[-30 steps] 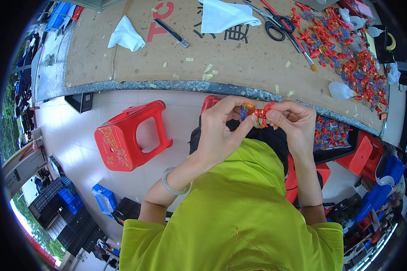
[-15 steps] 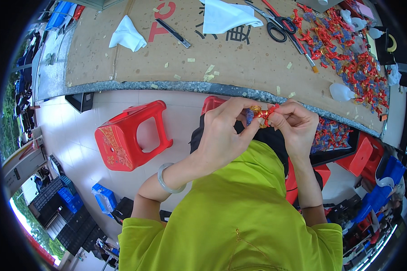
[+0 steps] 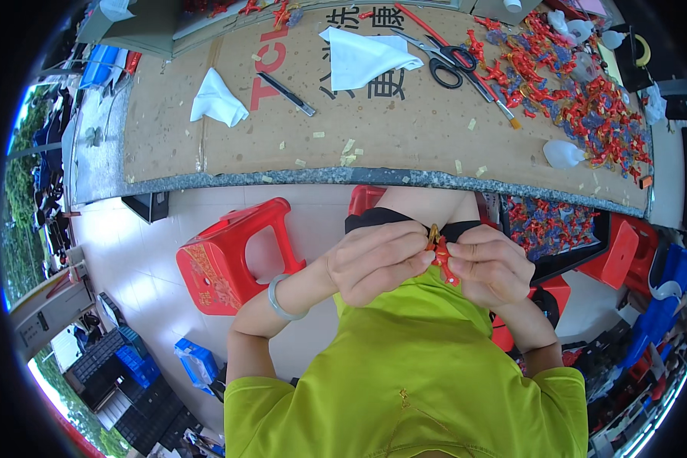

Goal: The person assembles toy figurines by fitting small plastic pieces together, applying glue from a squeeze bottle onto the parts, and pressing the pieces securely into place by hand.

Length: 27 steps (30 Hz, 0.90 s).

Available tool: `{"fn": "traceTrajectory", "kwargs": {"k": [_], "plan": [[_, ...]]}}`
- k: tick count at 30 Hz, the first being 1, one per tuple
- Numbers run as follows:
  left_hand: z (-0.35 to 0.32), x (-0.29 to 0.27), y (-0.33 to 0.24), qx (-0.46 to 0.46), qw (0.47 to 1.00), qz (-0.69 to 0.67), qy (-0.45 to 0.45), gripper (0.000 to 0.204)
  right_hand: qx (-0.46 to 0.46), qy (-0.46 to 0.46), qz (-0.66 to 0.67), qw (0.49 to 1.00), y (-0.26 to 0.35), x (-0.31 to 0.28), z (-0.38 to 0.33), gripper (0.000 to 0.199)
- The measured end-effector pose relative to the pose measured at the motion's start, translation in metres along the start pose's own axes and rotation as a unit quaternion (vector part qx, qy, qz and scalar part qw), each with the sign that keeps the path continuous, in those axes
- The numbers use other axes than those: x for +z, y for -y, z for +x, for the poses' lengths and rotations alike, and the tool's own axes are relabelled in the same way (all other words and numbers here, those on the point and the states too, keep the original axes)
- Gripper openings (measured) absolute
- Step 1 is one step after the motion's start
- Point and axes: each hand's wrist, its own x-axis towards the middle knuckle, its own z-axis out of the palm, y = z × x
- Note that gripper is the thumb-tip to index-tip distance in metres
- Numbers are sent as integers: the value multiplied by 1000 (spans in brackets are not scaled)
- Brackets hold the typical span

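Between my two hands, above my lap, is a small red and gold figurine (image 3: pixel 443 262). My left hand (image 3: pixel 382 258) pinches it from the left with thumb and fingertips, a pale bangle (image 3: pixel 281 299) on that wrist. From the other side my right hand (image 3: pixel 490 263) grips it with thumb and curled fingers. The fingers cover much of the figurine, so its exact shape cannot be made out. A heap of similar red, gold and purple figurines (image 3: pixel 599 122) is spread over the right of the table, and more fill a dark tray (image 3: pixel 561 266) below the edge.
On the cardboard-covered table (image 3: pixel 244 156) are white cloths (image 3: pixel 220 99), a utility knife (image 3: pixel 286 95), scissors (image 3: pixel 444 65), a brush (image 3: pixel 505 108) and a white squeeze bottle (image 3: pixel 563 153). A red stool (image 3: pixel 217 267) stands left of me; the table's stone edge (image 3: pixel 320 177) runs in front.
Both hands have come down closer to my body with the figurine, which is now turned more upright. The view has tilted, showing more of the table's far side.
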Motion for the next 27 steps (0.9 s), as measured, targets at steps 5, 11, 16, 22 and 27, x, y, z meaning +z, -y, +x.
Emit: {"fn": "traceTrajectory", "kwargs": {"k": [5,11,16,22,27], "plan": [[8,-3,3,78,997,-11,14,20,-71,27,-1,997,4,-5,5,18],[6,-5,3,68,997,-22,29,20,-27,10,-22,999,13,-2,7,18],[10,-7,3,78,996,-1,54,21,12,28,10,1000,8,-7,7,16],[17,-10,7,143,986,6,85,16,-87,64,7,994,-1,-18,10,16],[20,-11,11,170,980,16,98,16,-108,88,-14,990,-6,-21,9,18]]}}
